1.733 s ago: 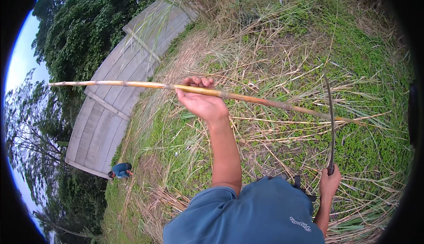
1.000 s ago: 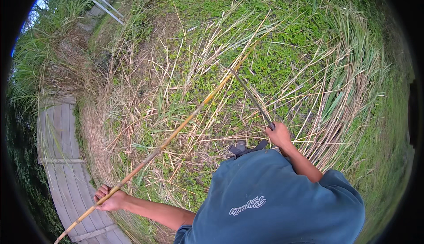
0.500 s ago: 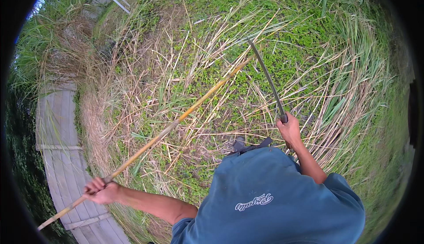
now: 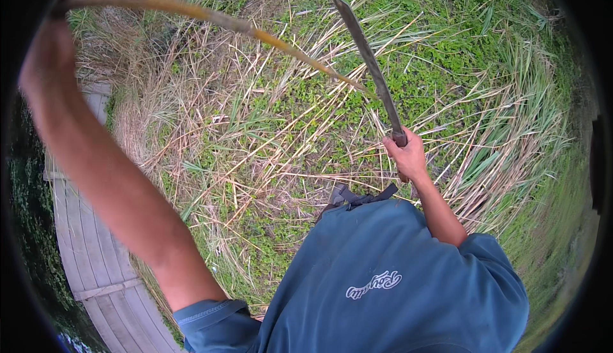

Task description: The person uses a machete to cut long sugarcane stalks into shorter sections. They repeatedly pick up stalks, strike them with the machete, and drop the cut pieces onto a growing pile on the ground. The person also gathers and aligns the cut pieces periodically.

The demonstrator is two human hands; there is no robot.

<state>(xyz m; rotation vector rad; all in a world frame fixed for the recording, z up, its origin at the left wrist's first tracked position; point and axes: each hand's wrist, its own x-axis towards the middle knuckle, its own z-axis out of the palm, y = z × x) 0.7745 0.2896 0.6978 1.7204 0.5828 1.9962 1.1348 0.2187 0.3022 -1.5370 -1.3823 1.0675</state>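
Note:
My left hand is raised at the upper left, blurred, and closed round one end of a long yellow-brown stick. From there the stick slants down to the right over the grass, its thin tip near the machete's blade. In front of my body, my right hand grips the handle of a machete. Its long dark blade points up and slightly left. Whether stick and blade touch, I cannot tell. Beneath both lie cut dry stalks strewn across low green plants.
A plank boardwalk runs along the left side, with dark foliage beyond it. On the right lies a heap of cut reeds, green and straw-coloured. Dry brown brush stands at the upper left.
My left hand has swung from the lower left to the upper left, lifting its end of the stick. My right hand has risen slightly, with the machete blade tilted further left.

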